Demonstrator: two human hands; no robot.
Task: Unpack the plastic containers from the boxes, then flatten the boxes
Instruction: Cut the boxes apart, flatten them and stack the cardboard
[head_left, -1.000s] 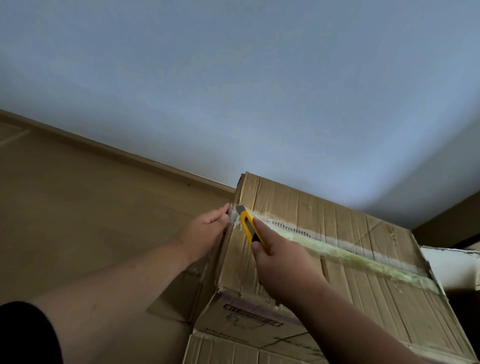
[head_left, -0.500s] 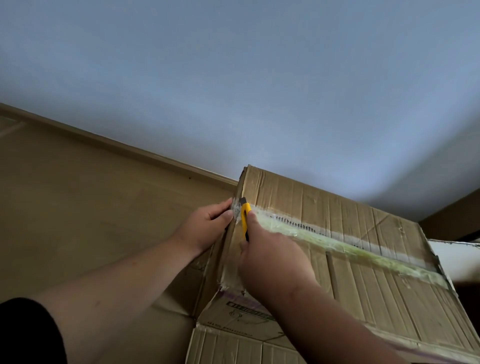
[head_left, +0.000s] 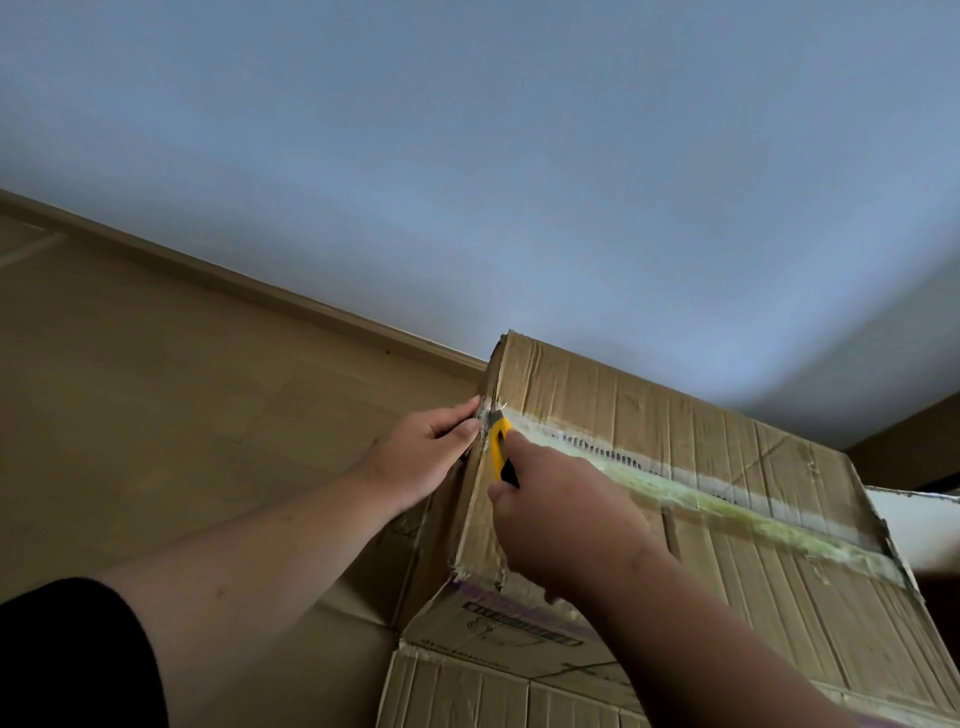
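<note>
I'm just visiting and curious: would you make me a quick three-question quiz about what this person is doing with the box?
1. True or false: the tape along the top seam of the cardboard box has been fully peeled off.
2. What does the right hand grip? A) scissors B) a yellow utility knife C) a marker
3. Fill in: the left hand rests on the box's ____ end, beside the knife tip.

Key:
1. False; the tape lies along the whole seam.
2. B; the yellow utility knife has its tip at the taped corner.
3. Left.
</note>
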